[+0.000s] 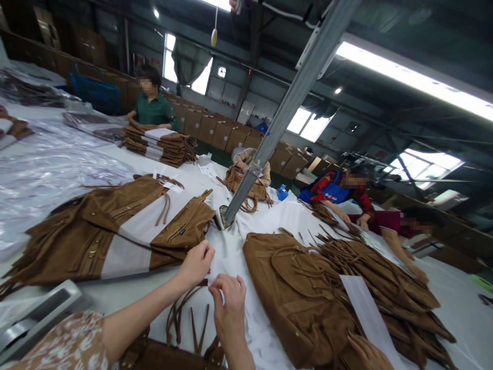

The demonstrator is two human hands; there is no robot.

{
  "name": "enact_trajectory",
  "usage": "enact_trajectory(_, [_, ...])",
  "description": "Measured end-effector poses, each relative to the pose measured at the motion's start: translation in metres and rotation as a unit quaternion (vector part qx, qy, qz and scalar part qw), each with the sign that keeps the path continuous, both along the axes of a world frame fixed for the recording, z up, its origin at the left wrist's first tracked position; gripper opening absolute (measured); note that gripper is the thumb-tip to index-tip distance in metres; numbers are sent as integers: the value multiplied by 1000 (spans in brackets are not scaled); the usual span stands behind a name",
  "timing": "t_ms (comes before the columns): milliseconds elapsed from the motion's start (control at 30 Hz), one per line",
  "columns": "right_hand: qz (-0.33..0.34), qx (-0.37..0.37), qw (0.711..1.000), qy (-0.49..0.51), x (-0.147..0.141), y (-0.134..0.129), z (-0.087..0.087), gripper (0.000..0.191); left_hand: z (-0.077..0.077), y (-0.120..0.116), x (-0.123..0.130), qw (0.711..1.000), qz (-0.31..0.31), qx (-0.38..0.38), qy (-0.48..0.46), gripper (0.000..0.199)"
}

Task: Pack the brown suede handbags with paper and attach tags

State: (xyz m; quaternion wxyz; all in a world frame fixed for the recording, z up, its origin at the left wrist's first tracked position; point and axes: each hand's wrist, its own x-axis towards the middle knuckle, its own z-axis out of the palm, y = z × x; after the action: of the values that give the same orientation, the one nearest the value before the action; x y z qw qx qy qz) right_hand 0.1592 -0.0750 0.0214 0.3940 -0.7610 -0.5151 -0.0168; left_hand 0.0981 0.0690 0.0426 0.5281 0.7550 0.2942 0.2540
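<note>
My left hand (195, 264) is closed in a pinch, with its fingertips turned to the right; what lies in them is too small to make out. Beside it my right hand (230, 298) pinches the dark end of a thin brown strap (199, 283) between thumb and forefinger. Below both hands lies a brown bag (169, 355), cut off by the lower edge of the view. Several thin brown cords (177, 316) lie loosely above it on the white table. My left forearm, in a floral sleeve, crosses a grey metal object (57, 308).
Stacked brown bags with white paper bands (127, 259) lie on the left. More brown bags (292, 298) lie on the right, with another person's hand (370, 352) touching one. A slanted metal post (265, 154) rises from the table. Several co-workers handle bags around the far side.
</note>
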Motion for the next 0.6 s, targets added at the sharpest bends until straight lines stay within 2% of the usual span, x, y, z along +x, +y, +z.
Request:
enact_trajectory(67, [18,-26,999,-12,2,-2,2,14,7,8,3,1000,0,5,-4,23])
enact_trajectory(133, [34,-54,998,-24,6,-2,7,9,15,15,5,999,-37,13,-6,22])
enact_trajectory(267, [65,-108,990,-70,20,6,11,44,32,24,11,995,-82,53,-4,19])
enact_trajectory(333, [68,-121,989,-61,26,12,8,48,36,28,15,994,-84,72,1,19])
enact_trajectory(467, [40,-106,992,-46,33,26,-5,55,35,34,25,992,-100,79,7,17])
enact_trajectory(600, [52,-89,991,-80,34,35,-27,47,27,34,29,993,-110,30,14,18])
